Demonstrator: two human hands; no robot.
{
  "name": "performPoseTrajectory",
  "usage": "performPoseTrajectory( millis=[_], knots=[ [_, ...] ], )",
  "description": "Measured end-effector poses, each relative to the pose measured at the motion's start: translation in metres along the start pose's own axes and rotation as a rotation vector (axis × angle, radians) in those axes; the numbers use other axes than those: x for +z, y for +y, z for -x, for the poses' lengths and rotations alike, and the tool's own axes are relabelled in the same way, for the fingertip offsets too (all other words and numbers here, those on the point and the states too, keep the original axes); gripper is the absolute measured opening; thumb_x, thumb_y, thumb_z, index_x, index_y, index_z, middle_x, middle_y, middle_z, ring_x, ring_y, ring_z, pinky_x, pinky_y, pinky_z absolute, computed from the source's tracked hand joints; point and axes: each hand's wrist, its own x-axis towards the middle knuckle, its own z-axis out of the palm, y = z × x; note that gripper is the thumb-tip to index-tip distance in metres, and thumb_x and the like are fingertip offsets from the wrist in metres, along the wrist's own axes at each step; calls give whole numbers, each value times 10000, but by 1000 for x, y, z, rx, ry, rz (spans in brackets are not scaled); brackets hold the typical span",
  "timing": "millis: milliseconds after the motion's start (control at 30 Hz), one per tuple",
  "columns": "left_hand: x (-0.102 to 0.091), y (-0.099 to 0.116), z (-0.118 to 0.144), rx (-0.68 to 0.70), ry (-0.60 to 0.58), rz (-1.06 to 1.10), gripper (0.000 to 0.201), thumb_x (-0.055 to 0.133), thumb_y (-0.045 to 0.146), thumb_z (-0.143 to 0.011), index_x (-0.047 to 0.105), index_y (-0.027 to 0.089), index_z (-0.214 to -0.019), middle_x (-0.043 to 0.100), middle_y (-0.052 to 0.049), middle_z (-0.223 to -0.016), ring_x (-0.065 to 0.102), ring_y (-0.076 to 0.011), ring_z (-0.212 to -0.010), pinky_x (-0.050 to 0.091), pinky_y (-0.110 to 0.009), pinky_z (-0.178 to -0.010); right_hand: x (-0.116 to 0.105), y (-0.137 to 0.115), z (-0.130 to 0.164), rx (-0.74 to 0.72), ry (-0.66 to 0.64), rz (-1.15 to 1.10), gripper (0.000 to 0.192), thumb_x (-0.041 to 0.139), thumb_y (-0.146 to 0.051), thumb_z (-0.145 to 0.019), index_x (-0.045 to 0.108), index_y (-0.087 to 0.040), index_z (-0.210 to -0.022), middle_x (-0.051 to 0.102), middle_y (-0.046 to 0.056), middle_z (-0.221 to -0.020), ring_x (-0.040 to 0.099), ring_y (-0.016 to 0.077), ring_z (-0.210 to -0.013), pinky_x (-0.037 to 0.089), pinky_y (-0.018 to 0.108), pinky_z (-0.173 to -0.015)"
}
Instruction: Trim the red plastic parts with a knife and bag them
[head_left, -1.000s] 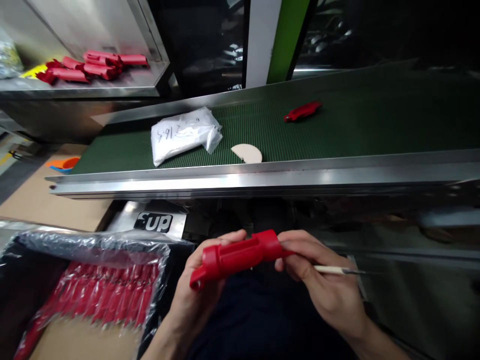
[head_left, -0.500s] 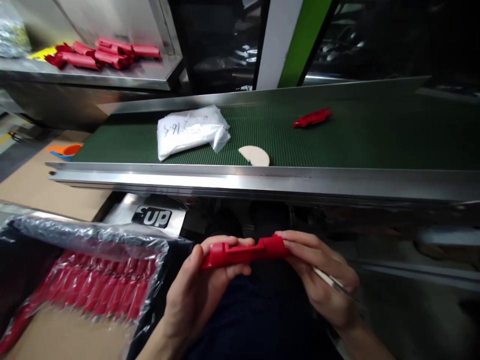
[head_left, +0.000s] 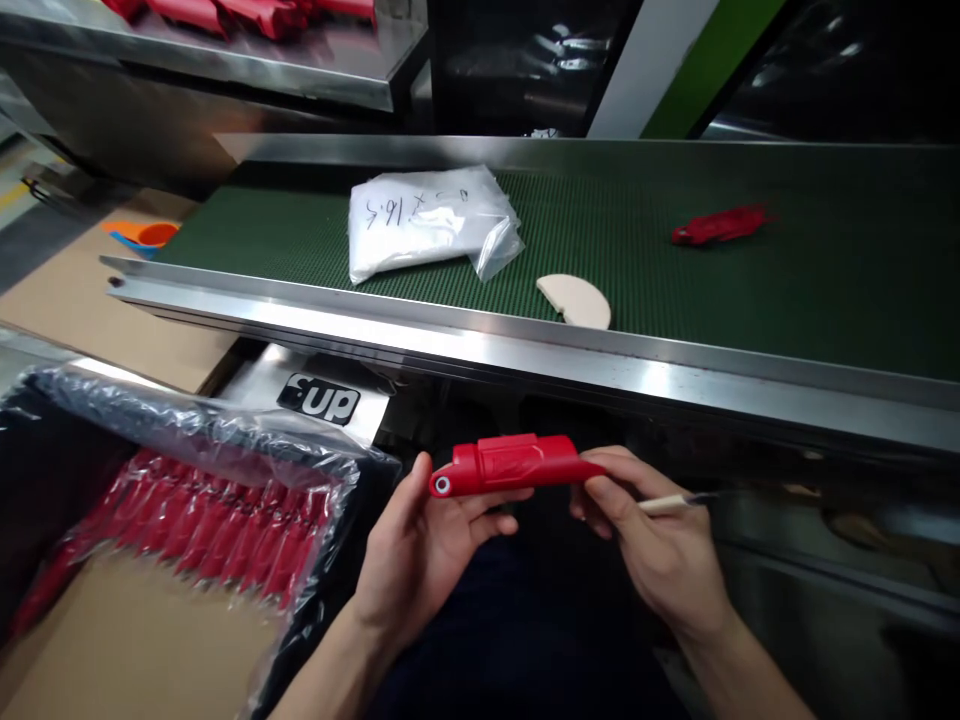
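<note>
Crosswise, a green conveyor belt (head_left: 300, 215) spans the workstation. At lower left, a black bin (head_left: 341, 530) lined with clear plastic contains red parts (head_left: 217, 530). A white packet (head_left: 420, 225) lies on the belt. In front, the left hand (head_left: 420, 560) and right hand (head_left: 660, 555) are clamped on opposite ends of a red plastic housing (head_left: 517, 465). A beige half-disc (head_left: 576, 300) lies beside the packet. The right hand also holds a pale-handled tool (head_left: 664, 504).
</note>
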Motion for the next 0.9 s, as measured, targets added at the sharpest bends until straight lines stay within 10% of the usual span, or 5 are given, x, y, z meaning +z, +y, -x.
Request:
performPoseTrajectory(
  millis=[267, 567, 733, 900],
  knots=[
    [-11, 17, -18, -56, 200, -149, 500, 378, 453, -991, 671, 87, -1163, 694, -174, -1122, 661, -244, -991, 549, -318, -840, -9, -12, -16, 77, -140, -43, 173, 564, -253, -959, 697, -279, -1068, 601, 26, -1001, 598, 82, -687, 400, 196, -486],
    [3, 26, -29, -156, -81, -811, 512, 734, 330, -831, 543, 310, -1305, 665, -41, -1049, 612, -130, -813, 481, -190, -681, -9, -47, -50, 156, -411, 138, 180, 585, -301, -946, 734, -217, -1004, 642, 7, -812, 568, 67, -619, 452, 196, -571],
    [8, 9, -36, -171, 7, -638, 404, 674, 387, -865, 550, 253, -1226, 644, -12, -783, 588, -130, -706, 444, -188, -596, -27, -38, -28, 250, -67, -1, 329, 612, -412, -918, 627, -299, -1227, 649, -1, -866, 575, 74, -603, 395, 165, -469],
    [9, 11, -36, -120, 155, -555, 346, 694, 356, -824, 582, 254, -1136, 660, -21, -975, 628, -155, -791, 503, -214, -649, -98, -25, 31, 292, 627, 179, 448, 658, -513, -841, 638, -203, -1163, 611, 2, -736, 549, 108, -565, 419, 208, -466]
  ],
)
